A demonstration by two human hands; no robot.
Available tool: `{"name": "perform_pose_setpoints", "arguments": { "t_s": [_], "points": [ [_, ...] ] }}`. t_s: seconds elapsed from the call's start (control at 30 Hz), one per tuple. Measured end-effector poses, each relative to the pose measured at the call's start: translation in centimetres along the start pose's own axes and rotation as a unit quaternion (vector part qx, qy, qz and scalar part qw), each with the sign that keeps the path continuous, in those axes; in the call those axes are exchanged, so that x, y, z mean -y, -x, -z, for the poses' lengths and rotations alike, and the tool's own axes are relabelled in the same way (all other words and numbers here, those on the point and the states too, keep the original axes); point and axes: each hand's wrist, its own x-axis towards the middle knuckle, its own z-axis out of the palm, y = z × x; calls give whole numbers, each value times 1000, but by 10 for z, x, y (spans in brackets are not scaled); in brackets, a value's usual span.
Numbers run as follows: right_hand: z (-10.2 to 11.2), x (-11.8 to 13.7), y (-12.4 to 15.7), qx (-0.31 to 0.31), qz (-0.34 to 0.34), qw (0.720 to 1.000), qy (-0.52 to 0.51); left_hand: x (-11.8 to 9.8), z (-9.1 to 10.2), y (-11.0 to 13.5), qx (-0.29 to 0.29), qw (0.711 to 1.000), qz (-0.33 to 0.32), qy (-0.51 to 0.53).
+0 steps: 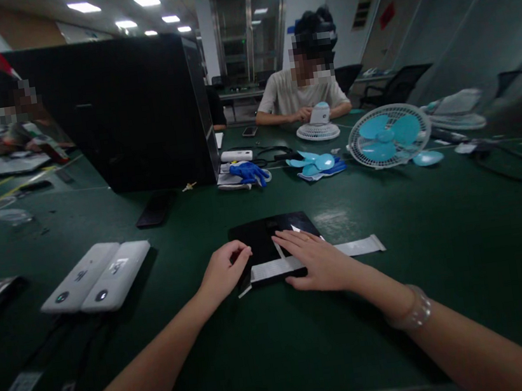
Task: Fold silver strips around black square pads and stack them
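A flat black glossy panel (260, 231) lies on the green tabletop in front of me. Across its near edge runs a white flat strip that looks like a ribbon cable (360, 246), its right end reaching past the panel onto the table. My right hand (315, 259) rests flat over the panel and strip, fingers stretched out, covering part of both. At the panel's left side is my left hand (226, 269), fingers curled in with thumb and forefinger close together. What it pinches, if anything, is too small to tell. A thin pale end sticks out below the panel's left corner.
Two white devices with cables (116, 275) lie at the left, near a dark phone (153, 211). A large black case (120, 111) stands behind. Farther back are blue gloves (251, 174), loose blue fan blades (312, 163) and a fan (388, 135). Across the table sits a person (295, 91).
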Motion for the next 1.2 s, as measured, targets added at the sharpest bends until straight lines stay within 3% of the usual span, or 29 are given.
{"name": "perform_pose_setpoints", "arguments": {
  "t_s": [0.4,0.53,0.7,0.87,1.0,1.07,1.2],
  "points": [
    [2,-10,-3,-33,-7,998,61,-2,3,1,-9,1000,11,-1],
    [5,-43,-1,-37,-80,992,86,-4,5,2,3,1000,18,-2],
    [16,-116,14,-15,-248,966,73,-5,8,3,18,1000,26,4],
    [37,-199,53,-5,-372,927,50,-5,9,2,24,999,26,7],
    [55,-246,102,-11,-476,879,29,-5,10,3,26,999,21,3],
    [60,-260,131,-19,-537,843,29,-5,11,3,30,999,18,3],
    [55,-278,190,-89,-664,743,9,-5,10,3,37,999,22,-1]
  ]
}}
